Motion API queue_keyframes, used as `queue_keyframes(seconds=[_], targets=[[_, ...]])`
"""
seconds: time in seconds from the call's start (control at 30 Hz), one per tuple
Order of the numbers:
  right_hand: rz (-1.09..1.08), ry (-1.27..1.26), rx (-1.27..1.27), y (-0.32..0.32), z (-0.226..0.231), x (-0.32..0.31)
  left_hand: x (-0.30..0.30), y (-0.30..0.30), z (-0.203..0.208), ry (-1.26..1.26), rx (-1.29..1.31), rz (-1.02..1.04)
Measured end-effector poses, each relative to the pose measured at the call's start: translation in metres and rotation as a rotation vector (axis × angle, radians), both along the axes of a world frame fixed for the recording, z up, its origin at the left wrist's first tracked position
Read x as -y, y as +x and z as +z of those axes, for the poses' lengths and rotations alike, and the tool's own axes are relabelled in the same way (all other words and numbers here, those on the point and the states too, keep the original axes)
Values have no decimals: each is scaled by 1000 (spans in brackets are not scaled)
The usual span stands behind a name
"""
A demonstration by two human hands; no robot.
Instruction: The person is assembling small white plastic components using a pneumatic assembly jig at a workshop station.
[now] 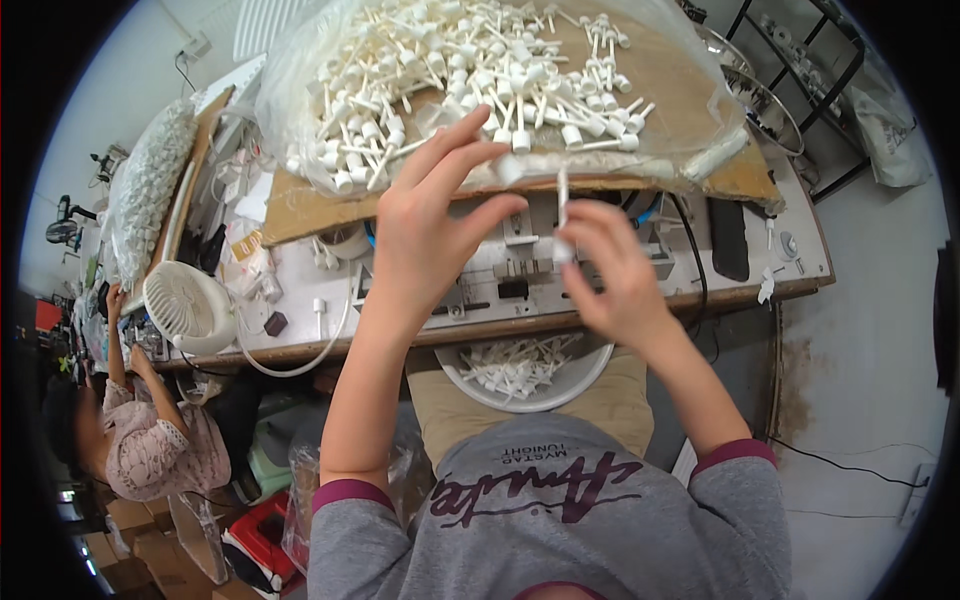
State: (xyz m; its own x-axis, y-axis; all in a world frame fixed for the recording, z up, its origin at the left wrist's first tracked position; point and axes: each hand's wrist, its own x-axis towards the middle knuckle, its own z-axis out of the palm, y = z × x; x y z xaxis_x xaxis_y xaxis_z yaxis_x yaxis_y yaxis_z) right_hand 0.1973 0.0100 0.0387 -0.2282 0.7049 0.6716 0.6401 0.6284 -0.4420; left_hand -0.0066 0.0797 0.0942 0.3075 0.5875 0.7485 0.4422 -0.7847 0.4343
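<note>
My left hand (432, 215) is raised at the near edge of a heap of white plastic pieces (480, 70), its fingers apart and nothing plainly held. Each piece has a thin stem and a round cap-like end. My right hand (618, 270), slightly blurred, grips one such white stemmed piece (563, 200), its stem pointing up and away from me. Below both hands a metal fixture (525, 272) sits at the table's front. On my lap rests a grey bowl (587, 378) holding many slim white pieces.
The heap lies in clear plastic on a cardboard sheet (290, 205). A white fan (185, 305) stands left, a black phone (730, 240) right. Metal bowls (770, 110) sit at the far right. Another person (155, 440) works at the left.
</note>
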Motion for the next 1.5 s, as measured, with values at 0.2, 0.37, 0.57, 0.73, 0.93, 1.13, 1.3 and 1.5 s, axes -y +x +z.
queue_keyframes(seconds=[0.2,0.37,0.57,0.73,0.93,1.13,1.3,1.5], targets=[[30,5,319,-29,-68,43,41,-15,-19,-75,58,46],[-91,28,572,-40,-65,32,58,-21,-38,-146,25,52],[-113,-18,624,-53,-53,22,70,-21,-56,-251,62,28],[-52,-105,644,-54,-46,17,77,-24,-71,-315,78,2],[49,-290,355,-32,-12,6,84,-30,-76,-322,-26,36],[-466,31,247,44,42,-61,87,-20,-101,-134,-304,84],[-246,-240,116,63,27,-86,81,-4,-117,-98,-507,101],[-152,-283,47,54,33,-87,69,-1,-111,-111,-565,87]])
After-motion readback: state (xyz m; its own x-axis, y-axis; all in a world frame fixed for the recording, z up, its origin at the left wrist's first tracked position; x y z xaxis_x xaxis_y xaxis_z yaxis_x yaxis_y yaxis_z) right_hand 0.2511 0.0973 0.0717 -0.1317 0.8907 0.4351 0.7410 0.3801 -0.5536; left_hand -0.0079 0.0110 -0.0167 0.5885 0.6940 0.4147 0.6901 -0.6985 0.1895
